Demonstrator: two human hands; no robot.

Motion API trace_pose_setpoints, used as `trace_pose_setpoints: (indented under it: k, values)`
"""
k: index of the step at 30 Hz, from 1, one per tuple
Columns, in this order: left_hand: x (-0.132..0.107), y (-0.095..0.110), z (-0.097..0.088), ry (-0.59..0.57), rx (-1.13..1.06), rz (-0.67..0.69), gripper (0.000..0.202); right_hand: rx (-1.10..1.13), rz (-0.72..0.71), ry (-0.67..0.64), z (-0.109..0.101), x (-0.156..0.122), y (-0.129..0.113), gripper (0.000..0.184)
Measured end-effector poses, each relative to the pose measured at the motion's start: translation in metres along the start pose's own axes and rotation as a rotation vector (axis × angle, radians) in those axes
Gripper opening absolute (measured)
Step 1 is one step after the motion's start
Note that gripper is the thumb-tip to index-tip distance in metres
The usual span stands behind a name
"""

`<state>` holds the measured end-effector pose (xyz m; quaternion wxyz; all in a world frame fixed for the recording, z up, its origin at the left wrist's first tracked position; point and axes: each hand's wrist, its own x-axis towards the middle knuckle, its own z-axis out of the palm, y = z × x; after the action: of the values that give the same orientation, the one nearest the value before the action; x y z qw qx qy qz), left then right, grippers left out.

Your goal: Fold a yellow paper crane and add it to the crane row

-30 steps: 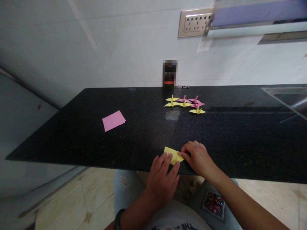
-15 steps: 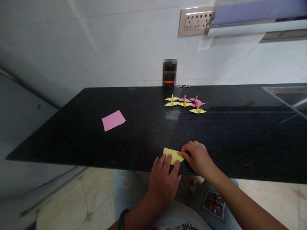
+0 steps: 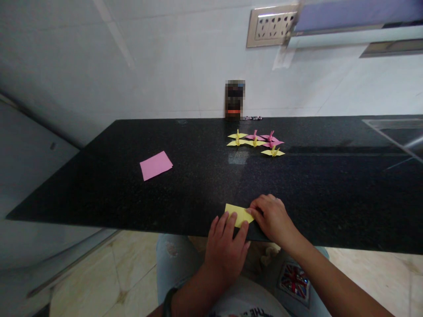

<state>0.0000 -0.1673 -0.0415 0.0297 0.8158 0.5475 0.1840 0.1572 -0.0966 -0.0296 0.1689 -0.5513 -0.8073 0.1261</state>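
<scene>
A folded yellow paper (image 3: 238,213) lies near the front edge of the black counter (image 3: 198,185). My left hand (image 3: 227,248) rests with its fingers stretched flat, the fingertips pressing the paper's near edge. My right hand (image 3: 271,216) is curled at the paper's right end, its fingertips pinching or pressing that corner. Part of the paper is hidden under both hands.
A flat pink paper square (image 3: 156,165) lies to the left. Several small yellow and pink folded paper cranes (image 3: 255,143) sit toward the back. A dark blurred box (image 3: 235,100) stands against the wall, below a socket plate (image 3: 269,26). A sink edge (image 3: 396,134) shows at right.
My left hand has slid slightly back toward me along the yellow paper. The right hand and the paper stay where they were.
</scene>
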Motion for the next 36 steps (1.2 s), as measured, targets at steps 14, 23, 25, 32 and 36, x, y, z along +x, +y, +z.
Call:
trace_pose_setpoints:
  k: [14,23,25,32,36]
  values:
    - [-0.001,0.000,0.004,0.035,0.017,0.010,0.038,0.078,-0.094,0.303,-0.009,-0.037,0.001,0.018]
    - [0.001,0.001,0.000,0.023,0.003,0.007,0.040,-0.147,-0.141,0.035,-0.005,-0.047,-0.009,0.029]
    - [0.001,0.001,0.000,0.029,0.005,0.010,0.039,-0.162,-0.117,0.020,-0.006,-0.046,-0.007,0.030]
    - [0.000,0.000,0.003,0.055,0.009,0.016,0.036,-0.186,-0.018,0.036,-0.006,-0.048,0.005,0.030]
    - [0.000,0.000,0.004,0.066,0.013,0.013,0.036,-0.188,0.042,0.115,-0.003,-0.050,0.011,0.032]
